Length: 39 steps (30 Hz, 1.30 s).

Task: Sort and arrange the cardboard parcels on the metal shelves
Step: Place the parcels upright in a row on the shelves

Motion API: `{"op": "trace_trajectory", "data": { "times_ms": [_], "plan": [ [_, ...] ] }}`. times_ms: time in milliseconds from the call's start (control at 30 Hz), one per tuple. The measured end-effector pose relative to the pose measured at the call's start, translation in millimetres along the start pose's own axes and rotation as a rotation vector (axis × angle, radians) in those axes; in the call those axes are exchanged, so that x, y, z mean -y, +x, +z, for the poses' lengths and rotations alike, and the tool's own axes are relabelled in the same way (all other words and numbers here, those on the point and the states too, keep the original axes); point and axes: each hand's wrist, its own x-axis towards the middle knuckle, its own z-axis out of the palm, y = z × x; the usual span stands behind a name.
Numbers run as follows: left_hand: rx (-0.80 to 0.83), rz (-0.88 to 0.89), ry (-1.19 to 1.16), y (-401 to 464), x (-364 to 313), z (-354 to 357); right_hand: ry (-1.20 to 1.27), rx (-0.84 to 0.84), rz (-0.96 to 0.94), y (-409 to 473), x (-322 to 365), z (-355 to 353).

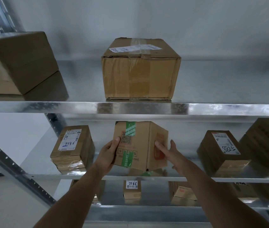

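A cardboard parcel with green tape and a QR code [140, 145] hangs tilted just above the middle shelf [48, 176]. My left hand [109, 153] grips its left face, thumb on the front. My right hand [168, 153] presses flat against its right face, fingers straight. A large taped parcel [140, 71] stands on the upper shelf [64, 106], right above.
A big box [18, 63] sits at the upper shelf's left. The middle shelf carries a parcel marked 7786 [72, 148] at left and a parcel marked 5788 [221, 152] plus another parcel [267, 142] at right. Small parcels [132, 189] stand on the lower shelf.
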Motion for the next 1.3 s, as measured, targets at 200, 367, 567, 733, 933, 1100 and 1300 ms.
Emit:
{"op": "trace_trajectory", "data": {
  "times_ms": [200,367,567,733,933,1100,1300],
  "plan": [
    [-0.199,0.026,0.025,6.0,-3.0,-4.7,0.086,-0.078,-0.019,5.7,-9.3,-2.6],
    [-0.295,0.038,0.119,12.1,-1.4,-4.3,0.059,-0.202,-0.039,11.3,-15.0,-21.9],
    [-0.217,0.029,0.243,17.6,5.2,9.4,0.130,-0.255,-0.075,12.7,-16.4,-30.2],
    [-0.108,-0.118,0.080,10.1,-0.6,19.4,0.141,-0.248,-0.106,10.3,-16.2,-33.3],
    [0.034,-0.068,0.101,9.3,7.5,12.0,0.067,-0.178,-0.123,8.1,-17.6,-27.9],
    [0.010,-0.051,0.086,13.7,11.0,11.5,0.073,-0.164,-0.134,8.8,-13.8,-26.0],
    [0.035,-0.022,0.089,15.2,10.9,10.1,0.070,-0.158,-0.152,10.4,-13.9,-27.1]
  ]
}}
